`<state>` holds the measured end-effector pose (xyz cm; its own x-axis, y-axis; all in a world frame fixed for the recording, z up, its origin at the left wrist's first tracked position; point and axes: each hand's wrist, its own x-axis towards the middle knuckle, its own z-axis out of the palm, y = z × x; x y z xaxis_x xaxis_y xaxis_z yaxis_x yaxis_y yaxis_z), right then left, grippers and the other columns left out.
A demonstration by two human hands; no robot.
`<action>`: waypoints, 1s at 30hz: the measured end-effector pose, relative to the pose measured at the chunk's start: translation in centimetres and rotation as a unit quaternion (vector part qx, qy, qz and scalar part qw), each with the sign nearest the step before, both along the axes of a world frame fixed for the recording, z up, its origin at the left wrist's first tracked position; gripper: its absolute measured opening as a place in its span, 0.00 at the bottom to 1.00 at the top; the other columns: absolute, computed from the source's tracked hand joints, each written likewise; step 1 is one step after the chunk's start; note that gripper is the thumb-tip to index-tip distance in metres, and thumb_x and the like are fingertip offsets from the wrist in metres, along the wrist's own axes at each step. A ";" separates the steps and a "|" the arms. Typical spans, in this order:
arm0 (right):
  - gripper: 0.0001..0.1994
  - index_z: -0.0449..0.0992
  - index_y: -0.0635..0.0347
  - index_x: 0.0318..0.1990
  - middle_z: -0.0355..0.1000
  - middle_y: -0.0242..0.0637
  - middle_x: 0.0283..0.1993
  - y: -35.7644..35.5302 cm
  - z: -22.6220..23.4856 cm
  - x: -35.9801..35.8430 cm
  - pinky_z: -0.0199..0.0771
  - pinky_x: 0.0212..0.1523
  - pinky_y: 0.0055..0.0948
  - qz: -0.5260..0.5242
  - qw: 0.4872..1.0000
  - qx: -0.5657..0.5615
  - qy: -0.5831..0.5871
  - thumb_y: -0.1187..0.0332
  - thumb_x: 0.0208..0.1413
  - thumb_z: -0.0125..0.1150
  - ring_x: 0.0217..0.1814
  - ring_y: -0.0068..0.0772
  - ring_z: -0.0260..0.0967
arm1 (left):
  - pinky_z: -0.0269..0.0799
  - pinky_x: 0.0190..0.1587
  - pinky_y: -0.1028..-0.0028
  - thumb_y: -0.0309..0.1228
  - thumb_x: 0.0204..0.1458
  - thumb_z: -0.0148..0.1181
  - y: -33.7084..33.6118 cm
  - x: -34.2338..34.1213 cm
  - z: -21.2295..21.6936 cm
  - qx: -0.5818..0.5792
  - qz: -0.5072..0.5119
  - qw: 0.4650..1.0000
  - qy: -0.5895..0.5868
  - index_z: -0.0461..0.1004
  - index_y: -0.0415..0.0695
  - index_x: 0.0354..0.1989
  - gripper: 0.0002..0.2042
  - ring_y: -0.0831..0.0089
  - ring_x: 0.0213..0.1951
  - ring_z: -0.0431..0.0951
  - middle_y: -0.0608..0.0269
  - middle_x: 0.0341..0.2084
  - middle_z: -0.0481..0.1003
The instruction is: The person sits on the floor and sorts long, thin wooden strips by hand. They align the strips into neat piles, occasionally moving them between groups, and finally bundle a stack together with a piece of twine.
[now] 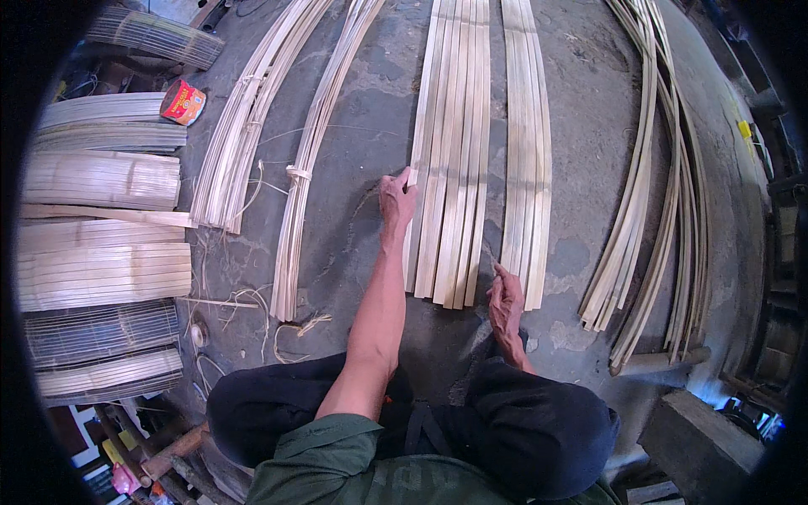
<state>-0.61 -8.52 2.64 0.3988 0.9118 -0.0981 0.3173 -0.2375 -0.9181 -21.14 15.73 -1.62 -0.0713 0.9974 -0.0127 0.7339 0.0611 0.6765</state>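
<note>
Long pale bamboo strips (pixel 452 194) lie side by side on the floor in front of me, running away toward the far edge. My left hand (pixel 397 202) is at the left side of this row, its thumb and forefinger pinched on the edge of the outermost bamboo strip (pixel 411 244). A narrower group of bamboo strips (pixel 525 168) lies just to the right, with a gap between the two. Beside that group's near end is my right hand (pixel 507 307), its forefinger stretched out and the other fingers loosely bent. Nothing shows in it.
Two tied bundles of thin strips (pixel 244 143) (pixel 299 202) lie to the left. Stacked slatted bamboo panels (pixel 105 273) and a red tin (pixel 183 103) stand beyond them. Loose curved strips (pixel 640 210) rest on the right, near a wooden block (pixel 703 433).
</note>
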 end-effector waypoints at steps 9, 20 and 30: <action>0.13 0.73 0.64 0.54 0.65 0.33 0.32 0.4 -0.5 0.8 0.67 0.30 0.21 -0.013 0.999 0.025 -0.036 0.73 0.65 0.48 0.28 0.20 0.65 | 0.69 0.48 0.59 0.31 0.49 0.57 -0.3 0.4 -0.2 0.023 -0.001 1.000 0.018 0.74 0.47 0.55 0.21 0.54 0.43 0.71 0.49 0.37 0.70; 0.13 0.73 0.63 0.53 0.63 0.32 0.29 0.0 -1.9 1.7 0.67 0.30 0.22 -0.020 0.996 0.054 -0.061 0.76 0.62 0.50 0.27 0.22 0.63 | 0.69 0.47 0.59 0.28 0.48 0.55 0.3 1.7 -1.3 0.049 0.063 0.997 0.013 0.75 0.39 0.37 0.09 0.55 0.42 0.73 0.49 0.34 0.74; 0.14 0.73 0.62 0.52 0.67 0.38 0.30 0.4 0.8 0.6 0.68 0.32 0.29 0.017 0.995 0.063 -0.080 0.78 0.59 0.50 0.29 0.30 0.67 | 0.71 0.31 0.64 0.30 0.57 0.51 1.2 2.2 4.0 0.027 0.147 0.966 -0.211 0.75 0.35 0.38 0.11 0.62 0.24 0.76 0.54 0.23 0.76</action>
<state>0.00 -8.08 3.40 0.3683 0.9263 0.0791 0.4671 -0.1109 -0.8772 -18.91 16.89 2.36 -0.3520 0.9346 -0.0511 0.3476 0.1812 0.9200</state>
